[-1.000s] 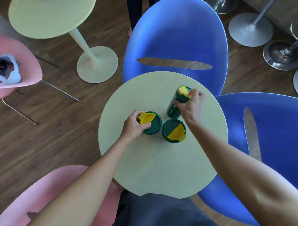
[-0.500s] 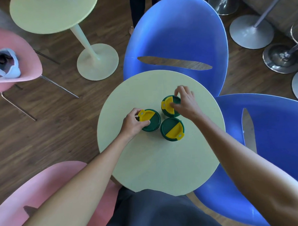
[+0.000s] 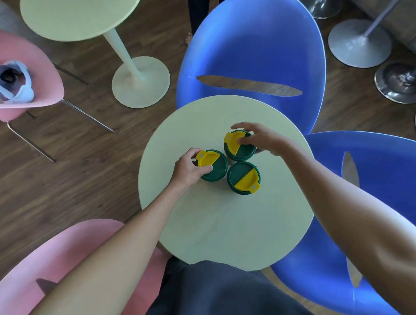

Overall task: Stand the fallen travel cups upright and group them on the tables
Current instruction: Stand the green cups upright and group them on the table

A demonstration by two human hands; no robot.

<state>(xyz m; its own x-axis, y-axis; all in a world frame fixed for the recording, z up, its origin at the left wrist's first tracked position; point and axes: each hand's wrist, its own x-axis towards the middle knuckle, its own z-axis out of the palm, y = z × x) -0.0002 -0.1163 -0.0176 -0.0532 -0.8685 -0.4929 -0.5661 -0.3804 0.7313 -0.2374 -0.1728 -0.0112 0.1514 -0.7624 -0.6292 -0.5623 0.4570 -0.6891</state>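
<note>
Three green travel cups with yellow lid flaps stand upright in a tight cluster on the round pale-green table (image 3: 228, 227). My left hand (image 3: 189, 168) grips the left cup (image 3: 214, 167) by its lid. Over the far cup (image 3: 237, 147), my right hand (image 3: 260, 137) has its fingers curled around the rim. The near cup (image 3: 244, 178) stands free between them, touched by neither hand.
Two blue chairs (image 3: 257, 49) (image 3: 392, 198) crowd the table's far and right sides, a pink chair (image 3: 53, 268) sits at near left. A second pale-green table (image 3: 79, 15) and a pink chair with a bag (image 3: 11, 81) stand at far left. Metal stool bases (image 3: 358, 43) at far right.
My right hand tipped the far cup from leaning to upright and drew it in beside the other two. My left hand stayed on the left cup.
</note>
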